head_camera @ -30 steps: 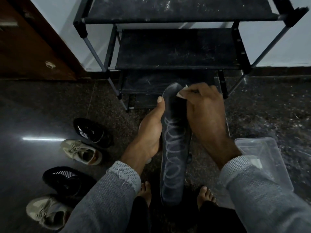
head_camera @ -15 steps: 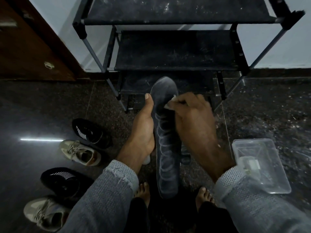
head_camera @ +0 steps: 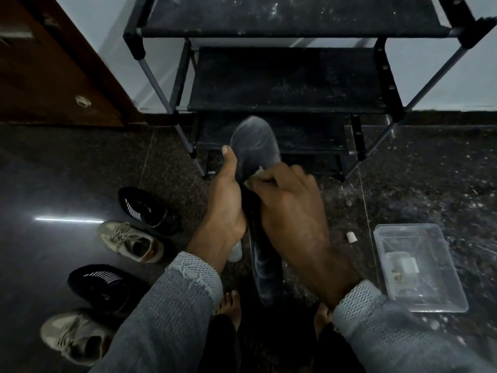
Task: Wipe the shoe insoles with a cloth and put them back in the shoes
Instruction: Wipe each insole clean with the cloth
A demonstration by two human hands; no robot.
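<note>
my left hand (head_camera: 224,211) grips the dark insole (head_camera: 255,149) along its left edge, thumb lying up the side, holding it lengthwise above the floor (head_camera: 67,170) in front of the black shoe rack (head_camera: 282,79). my right hand (head_camera: 290,208) is curled around a pale cloth (head_camera: 258,172), only a scrap of it showing at my fingertips, pressed on the insole's middle. two black shoes (head_camera: 146,208) and two beige shoes (head_camera: 131,242) sit on the floor to my left, and a clear plastic box (head_camera: 419,267) lies to my right.
</note>
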